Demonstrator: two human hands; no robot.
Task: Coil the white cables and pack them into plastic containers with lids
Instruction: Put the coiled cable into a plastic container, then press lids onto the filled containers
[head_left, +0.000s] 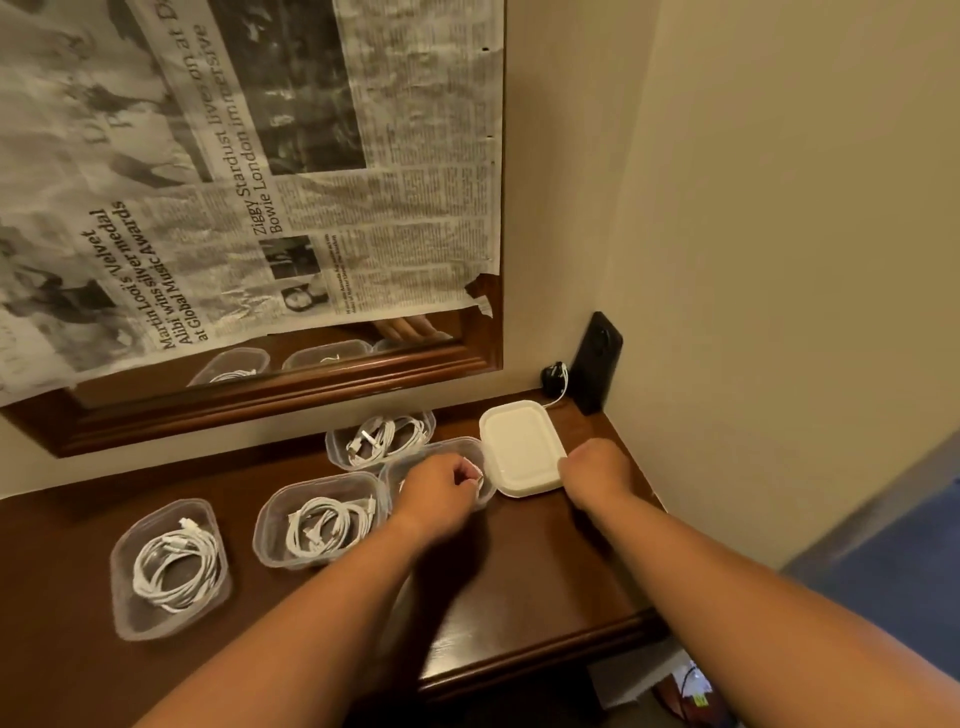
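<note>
Several clear plastic containers stand on the dark wooden table (545, 571). Three hold coiled white cables: one at the left (169, 566), one in the middle (322, 519) and one at the back (382, 436). My left hand (441, 486) reaches into a fourth container (457, 452), fingers curled round a bit of white cable there; most of that cable is hidden under the hand. My right hand (597, 467) grips the near right corner of a stack of white lids (519, 447) beside that container.
A black phone (597, 361) leans in the wall corner, with a small black plug (553, 376) and thin white cord beside it. A wood-framed mirror (291, 384) covered with newspaper hangs behind the table. The table's edge runs at the right and front.
</note>
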